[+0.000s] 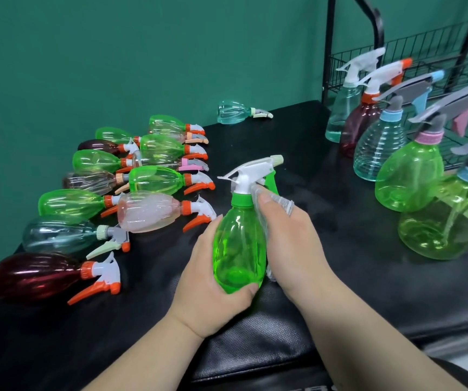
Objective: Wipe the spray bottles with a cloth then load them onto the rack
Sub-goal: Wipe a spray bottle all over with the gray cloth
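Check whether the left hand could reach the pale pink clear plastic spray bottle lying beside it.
Probably, once freed: the pink bottle lies close with bare black mat between, but the left hand now grips the clear green plastic spray bottle.
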